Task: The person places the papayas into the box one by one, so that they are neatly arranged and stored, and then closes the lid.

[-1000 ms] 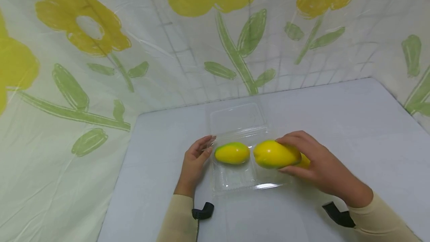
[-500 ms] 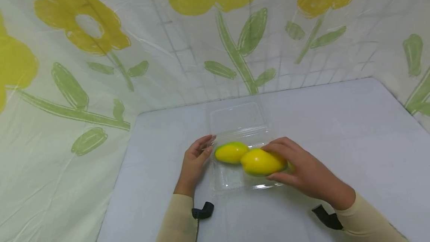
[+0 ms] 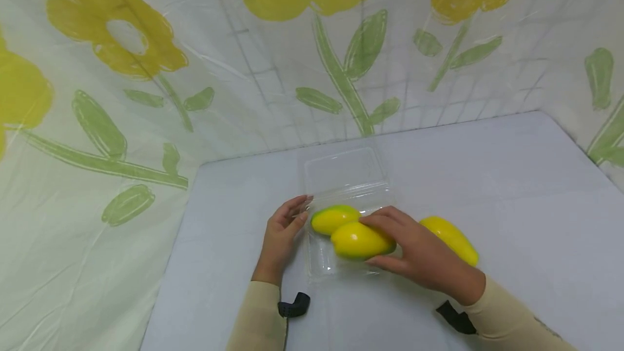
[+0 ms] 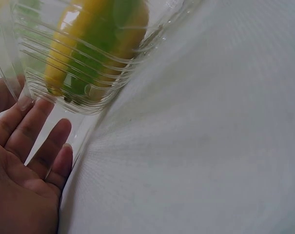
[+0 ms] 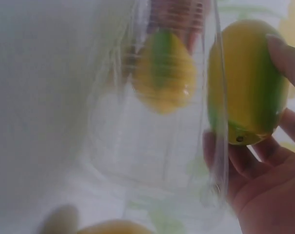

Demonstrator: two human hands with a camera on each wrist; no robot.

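Observation:
A clear plastic clamshell container [image 3: 322, 261] lies with its lid [image 3: 343, 169] folded back. At its left rim, my left hand [image 3: 281, 237] pinches the edge between thumb and fingers; the left wrist view shows the hand [image 4: 28, 156] beside the ribbed wall. Inside, toward the back left, lies one yellow-green mango [image 3: 333, 218]. My right hand [image 3: 421, 253] grips a second mango [image 3: 361, 241] by its sides, over the container and overlapping the first one in the head view. In the right wrist view this held mango [image 5: 249, 83] appears above the rim, thumb on one side.
A third yellow mango [image 3: 452, 240] lies on the white table [image 3: 517, 194] to the right, partly behind my right forearm. A flower-printed curtain [image 3: 263, 91] hangs behind the table. Dark camera mounts [image 3: 294, 305] sit at both wrists.
My right hand has carried its mango left and slightly toward me, over the container. The third mango on the table has come into view behind it. My left hand stays at the rim.

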